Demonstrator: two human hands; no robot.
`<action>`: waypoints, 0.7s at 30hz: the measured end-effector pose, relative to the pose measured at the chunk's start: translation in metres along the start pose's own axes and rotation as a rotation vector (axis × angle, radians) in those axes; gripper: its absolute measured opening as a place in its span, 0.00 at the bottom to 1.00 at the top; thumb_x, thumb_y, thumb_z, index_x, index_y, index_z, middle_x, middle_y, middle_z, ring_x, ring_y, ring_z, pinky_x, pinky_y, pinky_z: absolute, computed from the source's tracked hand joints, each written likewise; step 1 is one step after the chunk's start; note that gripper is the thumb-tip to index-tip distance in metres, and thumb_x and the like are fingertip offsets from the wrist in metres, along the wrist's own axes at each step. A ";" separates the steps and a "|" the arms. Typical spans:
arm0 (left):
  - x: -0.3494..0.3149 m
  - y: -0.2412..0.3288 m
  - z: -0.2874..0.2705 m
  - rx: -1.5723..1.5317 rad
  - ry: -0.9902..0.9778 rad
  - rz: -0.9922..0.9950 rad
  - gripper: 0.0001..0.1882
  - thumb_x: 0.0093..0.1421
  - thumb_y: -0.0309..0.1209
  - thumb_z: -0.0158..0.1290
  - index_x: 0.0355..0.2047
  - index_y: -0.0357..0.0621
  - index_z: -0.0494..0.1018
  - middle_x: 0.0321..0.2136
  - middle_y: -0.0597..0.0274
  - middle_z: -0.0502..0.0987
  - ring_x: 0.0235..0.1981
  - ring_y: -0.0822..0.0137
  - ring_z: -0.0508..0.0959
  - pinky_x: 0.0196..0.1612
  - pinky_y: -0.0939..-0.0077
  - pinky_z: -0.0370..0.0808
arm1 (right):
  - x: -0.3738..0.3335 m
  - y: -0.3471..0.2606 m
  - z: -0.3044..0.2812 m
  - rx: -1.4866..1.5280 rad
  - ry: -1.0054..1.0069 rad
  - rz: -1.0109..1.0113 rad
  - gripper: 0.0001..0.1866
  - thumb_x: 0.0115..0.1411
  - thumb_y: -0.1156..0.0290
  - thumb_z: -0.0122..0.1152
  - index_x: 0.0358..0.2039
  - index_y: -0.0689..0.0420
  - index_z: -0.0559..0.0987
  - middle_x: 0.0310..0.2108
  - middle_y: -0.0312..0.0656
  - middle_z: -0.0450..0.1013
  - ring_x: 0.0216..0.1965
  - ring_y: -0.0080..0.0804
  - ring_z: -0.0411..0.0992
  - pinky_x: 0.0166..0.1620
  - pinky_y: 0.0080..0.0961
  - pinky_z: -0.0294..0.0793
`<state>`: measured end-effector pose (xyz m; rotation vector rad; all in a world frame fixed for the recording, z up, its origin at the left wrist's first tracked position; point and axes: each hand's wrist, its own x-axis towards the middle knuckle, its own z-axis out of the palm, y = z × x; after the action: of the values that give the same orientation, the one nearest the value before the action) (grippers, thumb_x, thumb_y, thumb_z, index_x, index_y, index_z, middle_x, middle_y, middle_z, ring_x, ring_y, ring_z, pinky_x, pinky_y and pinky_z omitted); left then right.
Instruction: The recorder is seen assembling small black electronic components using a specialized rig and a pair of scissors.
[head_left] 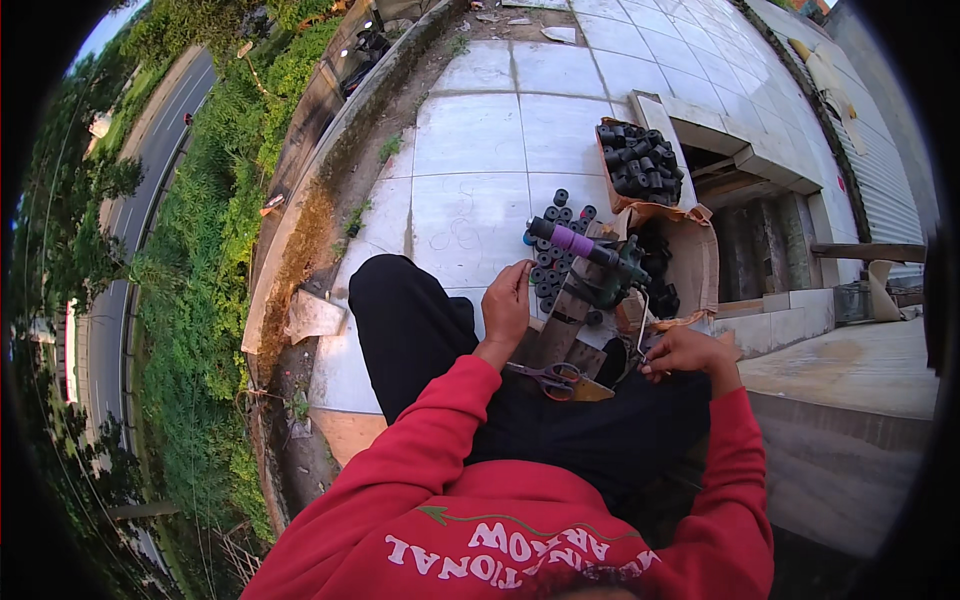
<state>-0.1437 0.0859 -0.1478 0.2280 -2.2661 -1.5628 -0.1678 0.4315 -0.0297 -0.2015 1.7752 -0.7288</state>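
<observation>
A green hand-cranked winder [612, 280] is fixed to a wooden board [560, 335] between my knees. Its spindle carries a purple roll [571, 240] with black parts at both ends. My right hand [690, 355] is closed on the lower end of the bent metal crank [642, 325]. Left of the board, my left hand [506, 308] has its fingertips pinched together just below the spindle; what they hold, if anything, is too small to make out. Scissors with purple handles [558, 378] lie across the near end of the board, beside my lap.
Several black rolls [545, 275] stand on the white tiles behind the winder. More fill a cardboard box [640, 165] farther back; an open carton [690, 262] at right holds others. A low wall [300, 215] runs along the left, with bushes and a road beyond. Right is a tiled opening [760, 190].
</observation>
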 end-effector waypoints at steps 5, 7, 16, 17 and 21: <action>-0.001 0.003 0.003 -0.030 0.000 0.008 0.12 0.75 0.34 0.52 0.50 0.43 0.82 0.38 0.50 0.83 0.35 0.47 0.83 0.37 0.63 0.77 | 0.092 0.056 0.004 0.007 -0.087 0.147 0.15 0.66 0.62 0.71 0.44 0.62 0.88 0.35 0.37 0.86 0.34 0.22 0.83 0.38 0.21 0.80; -0.002 0.002 0.002 -0.033 -0.003 0.016 0.12 0.75 0.34 0.52 0.50 0.43 0.82 0.39 0.50 0.83 0.35 0.48 0.83 0.37 0.63 0.77 | 0.119 0.070 -0.005 -0.007 -0.110 0.220 0.17 0.65 0.60 0.72 0.45 0.60 0.88 0.36 0.35 0.86 0.34 0.22 0.82 0.39 0.22 0.79; -0.006 0.005 0.010 0.012 -0.055 -0.022 0.12 0.74 0.31 0.54 0.51 0.39 0.82 0.39 0.48 0.85 0.35 0.55 0.85 0.39 0.68 0.79 | 0.183 0.140 -0.076 -0.018 0.493 0.158 0.14 0.55 0.65 0.78 0.37 0.61 0.89 0.27 0.38 0.85 0.28 0.31 0.83 0.38 0.32 0.82; -0.007 0.000 0.004 0.031 -0.042 -0.018 0.12 0.74 0.31 0.54 0.51 0.39 0.82 0.39 0.48 0.85 0.36 0.55 0.85 0.40 0.68 0.79 | 0.191 0.126 -0.078 -0.017 0.472 0.142 0.14 0.55 0.65 0.78 0.37 0.61 0.89 0.27 0.38 0.85 0.28 0.31 0.83 0.38 0.32 0.82; -0.006 0.000 0.000 0.044 -0.051 -0.030 0.12 0.75 0.31 0.54 0.51 0.39 0.82 0.39 0.48 0.85 0.36 0.55 0.85 0.39 0.68 0.79 | 0.189 0.113 -0.107 -0.300 0.762 0.039 0.09 0.50 0.70 0.77 0.33 0.56 0.90 0.25 0.46 0.83 0.27 0.36 0.83 0.39 0.34 0.82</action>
<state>-0.1378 0.0876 -0.1490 0.2379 -2.3485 -1.5520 -0.3040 0.4689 -0.2299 -0.0886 2.6102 -0.5355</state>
